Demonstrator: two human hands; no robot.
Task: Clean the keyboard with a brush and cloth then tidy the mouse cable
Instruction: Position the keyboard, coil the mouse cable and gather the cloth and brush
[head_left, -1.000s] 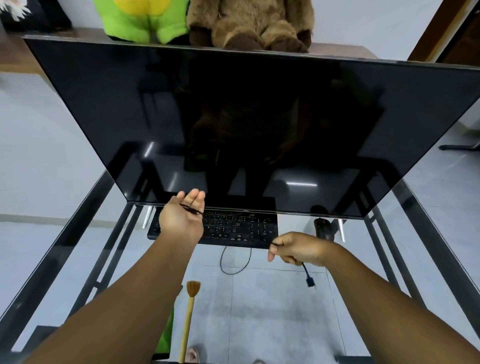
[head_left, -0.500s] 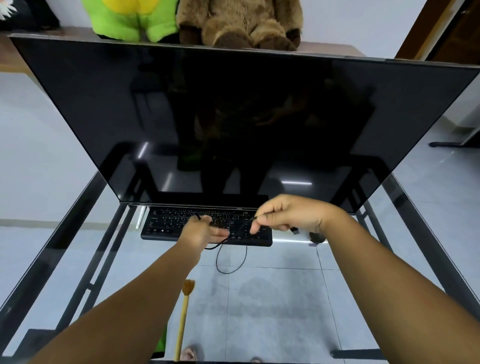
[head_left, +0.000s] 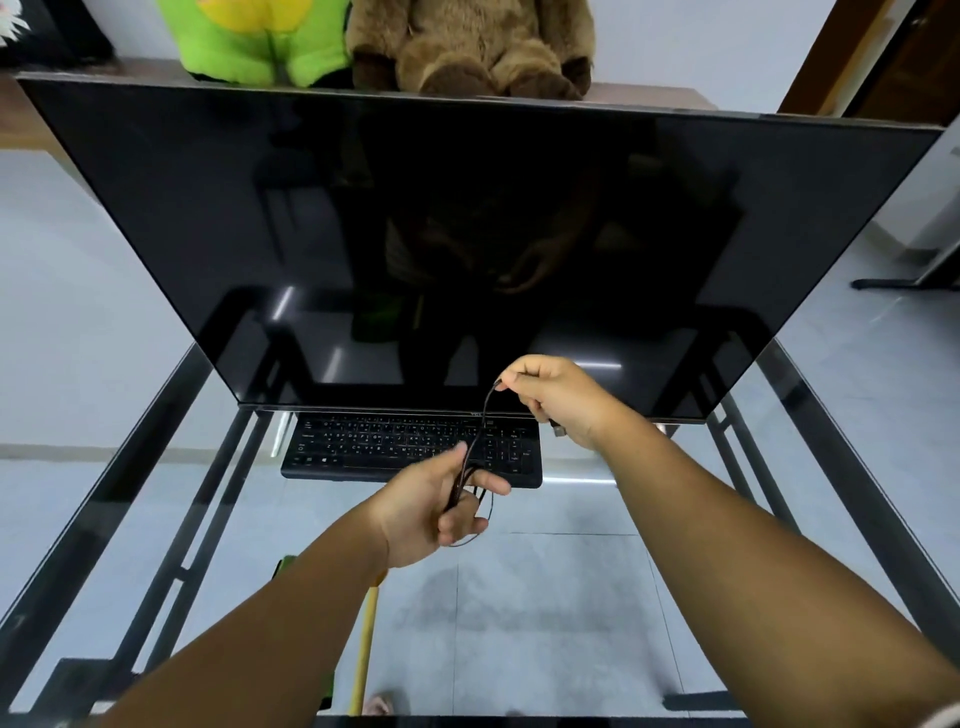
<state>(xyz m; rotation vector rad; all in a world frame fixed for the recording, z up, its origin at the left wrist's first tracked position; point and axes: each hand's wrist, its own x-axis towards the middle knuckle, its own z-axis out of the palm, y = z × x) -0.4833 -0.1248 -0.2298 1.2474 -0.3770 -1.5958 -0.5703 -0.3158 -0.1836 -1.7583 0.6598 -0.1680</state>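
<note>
**Mouse cable gathered into loops above the keyboard**

Half a second ago your two hands were low and close together over the keys; now your right hand (head_left: 558, 402) has lifted up and to the right, in front of the lower edge of the large black monitor (head_left: 467, 234). It pinches the thin black mouse cable (head_left: 485, 415) between thumb and curled fingers, and the plug end seems to stick out under the palm. Your left hand (head_left: 434, 506) has turned palm up near the front of the flat black keyboard (head_left: 374, 447). Its fingers are curled around several loops of the cable, and one loop hangs below them. The strand between both hands is almost tight. I judge that you are coiling the cable, so the cleaning part looks finished and the tidy part is in progress. The mouse itself I cannot see.

The table (head_left: 649, 571) has a clear glass top on a dark metal frame, so the grey tiled floor shows through, with a wooden-handled brush (head_left: 366, 644) standing below. Far behind the monitor sit a green plush toy (head_left: 260, 36) and a brown plush bear (head_left: 467, 47).
</note>
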